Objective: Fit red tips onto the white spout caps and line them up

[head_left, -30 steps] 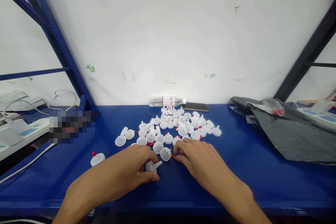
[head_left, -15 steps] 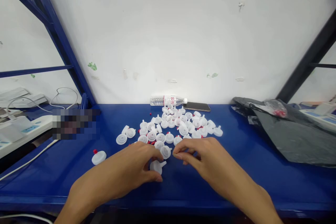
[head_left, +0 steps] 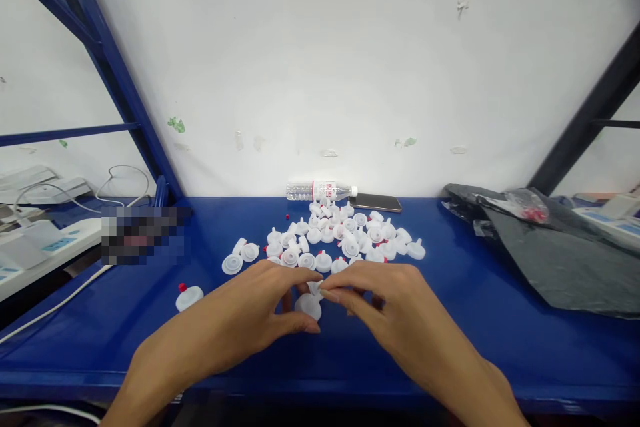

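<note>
Over the blue worktop (head_left: pixel 440 267), a white plastic piece (head_left: pixel 308 307) was held between half-curled left fingers (head_left: pixel 300 324), best kept steady before the pinched right fingers (head_left: pixel 345 297), whose contents could not be seen.

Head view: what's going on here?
A person's left hand holds a round white piece. The right hand is pinched close beside it; anything in that pinch is hidden. More white pieces lie scattered beyond on the blue table; one red-capped piece sits apart, to the left.

The left hand (head_left: pixel 267 293), right hand (head_left: pixel 385 287) and both forearms (head_left: pixel 173 350) are bare, with slender fingers (head_left: pixel 346 278).
</note>
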`<move>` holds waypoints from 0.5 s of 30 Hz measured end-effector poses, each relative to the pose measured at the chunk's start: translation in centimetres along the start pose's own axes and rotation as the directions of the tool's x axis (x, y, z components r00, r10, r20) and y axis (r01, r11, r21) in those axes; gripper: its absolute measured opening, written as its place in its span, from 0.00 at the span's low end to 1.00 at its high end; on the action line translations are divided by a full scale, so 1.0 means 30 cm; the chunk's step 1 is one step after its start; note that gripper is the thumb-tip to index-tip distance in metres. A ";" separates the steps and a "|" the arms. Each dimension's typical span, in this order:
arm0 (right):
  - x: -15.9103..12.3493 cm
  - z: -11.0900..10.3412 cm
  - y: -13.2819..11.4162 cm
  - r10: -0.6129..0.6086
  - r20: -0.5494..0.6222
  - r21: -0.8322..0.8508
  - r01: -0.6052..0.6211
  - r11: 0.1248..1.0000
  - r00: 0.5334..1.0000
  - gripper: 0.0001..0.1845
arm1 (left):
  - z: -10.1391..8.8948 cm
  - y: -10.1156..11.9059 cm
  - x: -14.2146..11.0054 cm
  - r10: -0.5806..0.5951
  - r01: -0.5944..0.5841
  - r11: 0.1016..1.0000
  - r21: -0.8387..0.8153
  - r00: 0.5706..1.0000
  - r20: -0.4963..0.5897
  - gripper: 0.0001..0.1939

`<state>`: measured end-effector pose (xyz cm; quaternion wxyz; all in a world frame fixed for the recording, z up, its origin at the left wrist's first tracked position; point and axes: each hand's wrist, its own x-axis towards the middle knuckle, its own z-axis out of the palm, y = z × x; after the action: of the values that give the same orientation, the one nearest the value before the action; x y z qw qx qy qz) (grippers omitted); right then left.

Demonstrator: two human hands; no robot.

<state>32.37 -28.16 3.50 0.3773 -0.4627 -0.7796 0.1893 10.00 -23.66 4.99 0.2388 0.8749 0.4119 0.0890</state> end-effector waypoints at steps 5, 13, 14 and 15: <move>0.002 0.008 0.006 -0.001 0.029 -0.006 0.001 1.000 1.000 0.11 | 0.007 -0.004 0.011 0.014 -0.014 1.000 0.000 1.000 0.025 0.18; 0.006 0.016 0.009 0.027 0.066 -0.038 -0.024 0.999 0.997 0.10 | 0.016 0.000 0.030 0.002 -0.002 1.000 -0.006 0.999 0.050 0.17; 0.006 0.016 0.008 0.027 0.085 -0.051 -0.023 0.998 0.996 0.10 | 0.017 0.001 0.032 -0.002 0.002 1.000 -0.008 0.999 0.052 0.15; 0.006 0.017 0.007 0.029 0.108 -0.065 -0.022 0.998 0.994 0.10 | 0.019 0.001 0.035 -0.010 0.010 1.000 -0.012 0.998 0.059 0.13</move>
<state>32.06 -27.88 3.11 0.3168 -0.4732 -0.7988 0.1940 10.88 -23.07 4.47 0.2567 0.8736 0.4085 0.0643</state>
